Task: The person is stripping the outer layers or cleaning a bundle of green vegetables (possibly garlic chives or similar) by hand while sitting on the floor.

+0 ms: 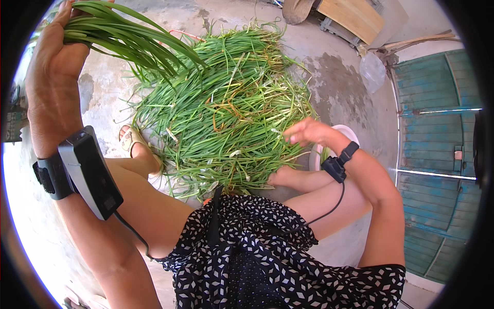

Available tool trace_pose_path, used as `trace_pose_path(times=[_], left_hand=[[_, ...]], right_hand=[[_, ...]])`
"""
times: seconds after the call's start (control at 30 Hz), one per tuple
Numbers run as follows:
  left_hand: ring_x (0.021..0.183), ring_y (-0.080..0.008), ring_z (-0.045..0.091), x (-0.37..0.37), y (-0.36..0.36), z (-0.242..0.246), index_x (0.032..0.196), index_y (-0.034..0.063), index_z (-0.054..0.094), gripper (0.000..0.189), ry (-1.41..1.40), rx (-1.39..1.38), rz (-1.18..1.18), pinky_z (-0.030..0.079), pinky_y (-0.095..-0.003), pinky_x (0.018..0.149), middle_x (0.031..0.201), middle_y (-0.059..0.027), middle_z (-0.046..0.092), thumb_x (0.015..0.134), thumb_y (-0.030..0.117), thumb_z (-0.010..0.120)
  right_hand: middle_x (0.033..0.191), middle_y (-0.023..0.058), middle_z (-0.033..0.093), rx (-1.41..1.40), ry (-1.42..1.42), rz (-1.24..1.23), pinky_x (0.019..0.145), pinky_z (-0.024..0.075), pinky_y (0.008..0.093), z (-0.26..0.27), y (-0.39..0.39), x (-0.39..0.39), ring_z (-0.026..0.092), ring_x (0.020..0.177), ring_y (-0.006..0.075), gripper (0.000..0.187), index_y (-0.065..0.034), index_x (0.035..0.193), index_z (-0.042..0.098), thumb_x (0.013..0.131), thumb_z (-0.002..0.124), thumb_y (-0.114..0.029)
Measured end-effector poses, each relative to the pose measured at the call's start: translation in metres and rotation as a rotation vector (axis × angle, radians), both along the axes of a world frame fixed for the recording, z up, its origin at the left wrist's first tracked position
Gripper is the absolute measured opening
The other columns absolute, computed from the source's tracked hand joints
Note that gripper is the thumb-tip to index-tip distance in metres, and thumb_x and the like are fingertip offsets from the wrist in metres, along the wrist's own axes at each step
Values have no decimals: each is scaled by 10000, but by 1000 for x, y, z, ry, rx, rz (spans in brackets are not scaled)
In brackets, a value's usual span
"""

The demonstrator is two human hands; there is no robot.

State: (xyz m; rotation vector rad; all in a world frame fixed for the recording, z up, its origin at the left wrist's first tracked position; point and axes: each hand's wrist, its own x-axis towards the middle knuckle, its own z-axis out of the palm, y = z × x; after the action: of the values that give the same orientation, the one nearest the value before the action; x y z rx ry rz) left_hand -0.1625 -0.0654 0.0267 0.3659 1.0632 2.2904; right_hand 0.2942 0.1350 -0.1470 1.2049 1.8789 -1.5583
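Note:
At the upper left, my left hand (58, 58) is raised and holds a bunch of long green chives (131, 38). The leaves droop from it to the right, over the edge of a big heap of chives (216, 104) on the floor between my feet. Stems in the heap lie mostly aslant, with yellowed leaves (224, 112) and pale dry bits among them. Over the heap's right side hovers my right hand (305, 131), its fingers loosely bent and nothing visible in them. Each wrist wears a strapped black device with a cable.
A pale pink basin (347, 133) stands by my right leg, partly hidden by my forearm, with some green stems inside. Blue-green doors (428, 143) rise at the right. A plastic bag (372, 71) and a wooden board (351, 17) are at the upper right. The concrete floor (335, 85) has damp patches.

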Motion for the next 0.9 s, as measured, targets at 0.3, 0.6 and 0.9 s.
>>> trace_pose_path(times=[0.3, 0.6, 0.9], left_hand=[[607, -107, 326, 1, 17, -22, 954, -19, 471, 193, 46, -29, -251, 353, -251, 613, 701, 6, 355, 965, 173, 483], [575, -79, 277, 18, -5, -10, 882, 25, 438, 206, 170, -153, -177, 311, -217, 544, 676, 23, 312, 987, 202, 442], [580, -70, 306, 19, -11, -10, 922, 23, 442, 201, 113, -144, -279, 332, -211, 559, 689, 23, 338, 994, 210, 424]], right_hand=[[801, 106, 668, 177, -17, -397, 469, 495, 269, -91, 34, 7, 630, 600, 155, 182, 15, 937, 655, 818, 517, 5], [765, 161, 641, 162, 213, -1217, 421, 475, 304, -150, 67, -52, 623, 561, 222, 86, 45, 895, 603, 832, 556, 11], [674, 61, 588, 7, 123, -1404, 412, 347, 246, -182, 113, -58, 505, 506, 132, 115, -46, 880, 546, 872, 605, -145]])
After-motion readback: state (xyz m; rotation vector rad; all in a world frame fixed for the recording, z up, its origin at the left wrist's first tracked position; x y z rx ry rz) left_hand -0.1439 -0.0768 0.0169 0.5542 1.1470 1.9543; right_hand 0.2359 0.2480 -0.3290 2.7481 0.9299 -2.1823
